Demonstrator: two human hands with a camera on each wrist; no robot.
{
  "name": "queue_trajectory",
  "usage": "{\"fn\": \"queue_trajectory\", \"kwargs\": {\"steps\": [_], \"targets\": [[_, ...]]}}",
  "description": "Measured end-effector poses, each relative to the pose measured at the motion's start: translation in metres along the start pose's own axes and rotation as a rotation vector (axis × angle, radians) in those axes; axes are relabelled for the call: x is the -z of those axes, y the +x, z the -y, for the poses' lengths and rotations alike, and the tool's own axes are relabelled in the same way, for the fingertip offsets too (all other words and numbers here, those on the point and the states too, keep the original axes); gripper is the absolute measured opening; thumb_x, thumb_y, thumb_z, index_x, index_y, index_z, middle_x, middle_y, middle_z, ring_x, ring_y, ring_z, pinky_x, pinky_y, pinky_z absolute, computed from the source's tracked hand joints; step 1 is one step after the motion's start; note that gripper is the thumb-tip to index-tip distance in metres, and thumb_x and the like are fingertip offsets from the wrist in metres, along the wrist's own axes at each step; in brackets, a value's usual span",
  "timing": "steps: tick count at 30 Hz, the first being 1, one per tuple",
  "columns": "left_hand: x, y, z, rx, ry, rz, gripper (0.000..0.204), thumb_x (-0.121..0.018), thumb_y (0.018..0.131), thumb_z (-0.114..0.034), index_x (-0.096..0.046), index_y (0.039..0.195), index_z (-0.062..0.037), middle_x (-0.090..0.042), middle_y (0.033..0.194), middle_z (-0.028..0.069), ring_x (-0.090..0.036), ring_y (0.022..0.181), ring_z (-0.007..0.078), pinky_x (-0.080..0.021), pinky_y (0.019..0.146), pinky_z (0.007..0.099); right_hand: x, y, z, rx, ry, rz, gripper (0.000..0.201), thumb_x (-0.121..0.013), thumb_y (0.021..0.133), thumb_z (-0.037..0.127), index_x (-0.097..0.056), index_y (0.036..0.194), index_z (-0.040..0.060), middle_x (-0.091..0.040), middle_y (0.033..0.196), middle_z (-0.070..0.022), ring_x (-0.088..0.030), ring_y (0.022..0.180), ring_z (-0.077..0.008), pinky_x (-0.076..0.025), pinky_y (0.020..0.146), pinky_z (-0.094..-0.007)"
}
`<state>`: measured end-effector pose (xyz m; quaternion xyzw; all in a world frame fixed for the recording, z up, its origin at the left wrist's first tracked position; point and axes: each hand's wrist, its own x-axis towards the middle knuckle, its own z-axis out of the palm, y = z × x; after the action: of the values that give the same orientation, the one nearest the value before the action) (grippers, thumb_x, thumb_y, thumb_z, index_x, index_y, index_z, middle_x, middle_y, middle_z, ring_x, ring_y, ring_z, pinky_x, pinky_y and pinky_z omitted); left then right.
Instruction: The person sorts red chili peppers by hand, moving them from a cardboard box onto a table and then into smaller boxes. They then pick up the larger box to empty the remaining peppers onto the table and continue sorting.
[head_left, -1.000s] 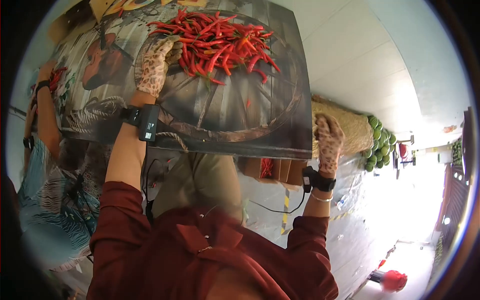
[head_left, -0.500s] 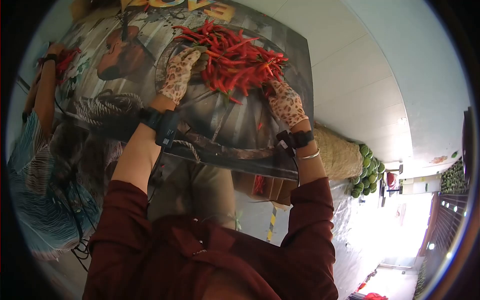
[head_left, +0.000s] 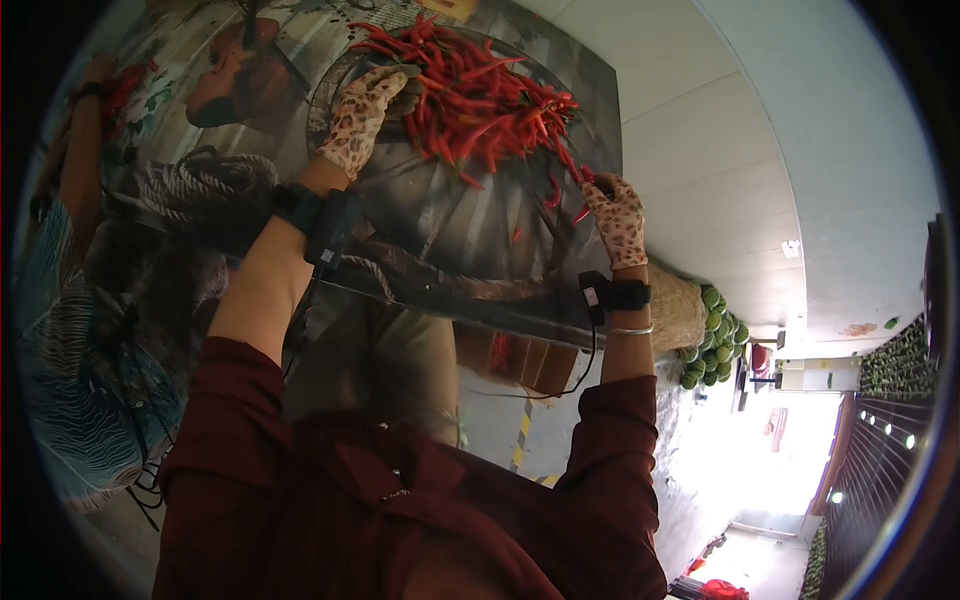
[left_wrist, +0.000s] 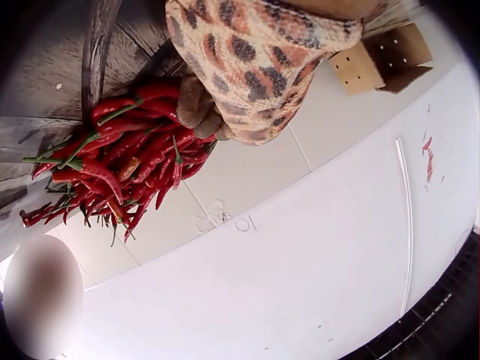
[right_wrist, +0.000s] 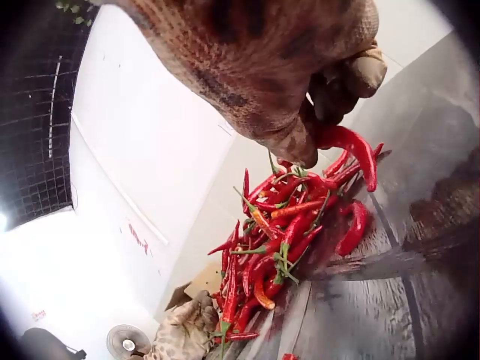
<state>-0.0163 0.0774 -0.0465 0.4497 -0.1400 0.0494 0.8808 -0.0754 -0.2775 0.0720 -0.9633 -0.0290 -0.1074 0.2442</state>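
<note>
A heap of red chili peppers (head_left: 480,100) with green stems lies on the printed tabletop (head_left: 440,240). At the heap's near right, my right hand (head_left: 618,218), in a spotted glove, pinches a red chili pepper (right_wrist: 352,146) between thumb and fingers. Another chili (right_wrist: 354,229) lies apart from the heap, below that hand in the right wrist view. My left hand (head_left: 365,115), gloved alike, rests against the heap's left side. Its fingers (left_wrist: 193,105) are bent beside the peppers; I cannot tell whether they grip one.
Another person's arm (head_left: 85,150) reaches over red peppers (head_left: 128,90) at the table's left. A cardboard box (head_left: 545,365) stands below the near edge. Beyond the right edge are a straw-coloured roll (head_left: 675,305) and green, melon-like round things (head_left: 712,340).
My right hand went from beyond the table's right edge to the heap, then drew back toward the near right with a chili pepper. The left hand stayed at the heap's left side.
</note>
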Motion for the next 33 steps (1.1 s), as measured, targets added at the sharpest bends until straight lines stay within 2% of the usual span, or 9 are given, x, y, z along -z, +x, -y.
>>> {"fn": "queue_trajectory", "kwargs": {"steps": [3,6,11,12,14,21,24,30,33], "targets": [[-0.012,-0.003,-0.014,0.075,0.177,-0.096,0.032,-0.042,0.097,-0.017,-0.055,0.117,0.0033,-0.063,0.108,0.0111,-0.065,0.088,0.0172,-0.055,0.077,0.0272,-0.001,-0.001,0.006,-0.049,-0.029,0.136,0.033,-0.066,0.078,0.028,-0.066,0.098,0.0019,-0.066,0.098,-0.017,-0.064,0.091,-0.0282,-0.048,0.081,-0.0344],[0.005,0.001,0.004,0.004,0.005,0.062,0.032,-0.042,0.097,-0.017,-0.054,0.118,0.0035,-0.063,0.108,0.0109,-0.065,0.088,0.0166,-0.055,0.077,0.0266,-0.016,-0.002,0.009,0.0,-0.11,0.213,0.034,-0.064,0.079,0.029,-0.065,0.099,0.0007,-0.065,0.1,-0.0188,-0.063,0.093,-0.0303,-0.048,0.082,-0.0356],[0.009,0.004,0.011,-0.153,0.536,-0.049,0.031,-0.047,0.094,-0.014,-0.054,0.118,0.0035,-0.063,0.107,0.0108,-0.065,0.089,0.0162,-0.054,0.076,0.0252,-0.032,0.003,0.017,0.089,-0.299,0.202,0.035,-0.061,0.078,0.024,-0.063,0.101,-0.0022,-0.064,0.1,-0.0201,-0.062,0.094,-0.0331,-0.048,0.083,-0.0369],[0.006,0.002,0.006,-0.155,0.535,-0.05,0.031,-0.047,0.094,-0.014,-0.054,0.118,0.0035,-0.063,0.107,0.0108,-0.065,0.089,0.0162,-0.054,0.076,0.0252,-0.032,0.004,0.019,0.124,-0.387,0.203,0.036,-0.06,0.077,0.022,-0.062,0.102,-0.0034,-0.064,0.1,-0.0204,-0.061,0.093,-0.0336,-0.048,0.083,-0.037],[-0.001,-0.002,-0.004,0.078,-0.099,-0.008,0.029,-0.047,0.094,-0.014,-0.058,0.116,0.0015,-0.064,0.104,0.0093,-0.065,0.086,0.0144,-0.054,0.072,0.0229,-0.028,0.005,0.021,0.09,-0.322,0.21,0.037,-0.06,0.076,0.023,-0.062,0.102,-0.0034,-0.064,0.099,-0.0204,-0.062,0.093,-0.0336,-0.048,0.083,-0.0372],[-0.013,-0.003,-0.009,0.129,0.103,-0.129,0.032,-0.046,0.095,-0.013,-0.052,0.121,0.0045,-0.062,0.105,0.0097,-0.063,0.083,0.0114,-0.052,0.069,0.0191,-0.017,0.04,0.024,-0.065,-0.031,0.006,0.036,-0.061,0.077,0.024,-0.062,0.102,-0.0016,-0.064,0.099,-0.0204,-0.06,0.096,-0.034,-0.047,0.085,-0.0375],[-0.006,0.0,-0.002,0.049,-0.073,-0.048,0.032,-0.047,0.094,-0.012,-0.051,0.121,0.0055,-0.062,0.105,0.0097,-0.062,0.081,0.0106,-0.051,0.066,0.0183,-0.042,0.063,0.0,0.149,-0.149,0.018,0.036,-0.061,0.078,0.023,-0.062,0.105,-0.0005,-0.062,0.105,-0.0204,-0.059,0.1,-0.0337,-0.046,0.087,-0.0374],[-0.012,-0.005,-0.011,0.05,-0.045,0.03,0.031,-0.049,0.094,-0.012,-0.052,0.119,0.0052,-0.063,0.099,0.0066,-0.061,0.076,0.0099,-0.05,0.064,0.0187,-0.052,0.071,0.011,0.093,-0.223,0.168,0.043,-0.063,0.076,0.027,-0.06,0.11,0.001,-0.059,0.112,-0.02,-0.057,0.104,-0.0334,-0.045,0.088,-0.0374],[-0.032,-0.011,-0.022,0.048,0.099,-0.234,0.03,-0.049,0.093,-0.012,-0.053,0.119,0.0043,-0.063,0.092,0.0051,-0.06,0.074,0.0095,-0.049,0.062,0.0185,-0.041,0.059,0.027,-0.021,-0.25,0.274,0.044,-0.063,0.075,0.026,-0.06,0.111,0.0014,-0.06,0.111,-0.0196,-0.057,0.104,-0.0329,-0.045,0.088,-0.0376]]}}
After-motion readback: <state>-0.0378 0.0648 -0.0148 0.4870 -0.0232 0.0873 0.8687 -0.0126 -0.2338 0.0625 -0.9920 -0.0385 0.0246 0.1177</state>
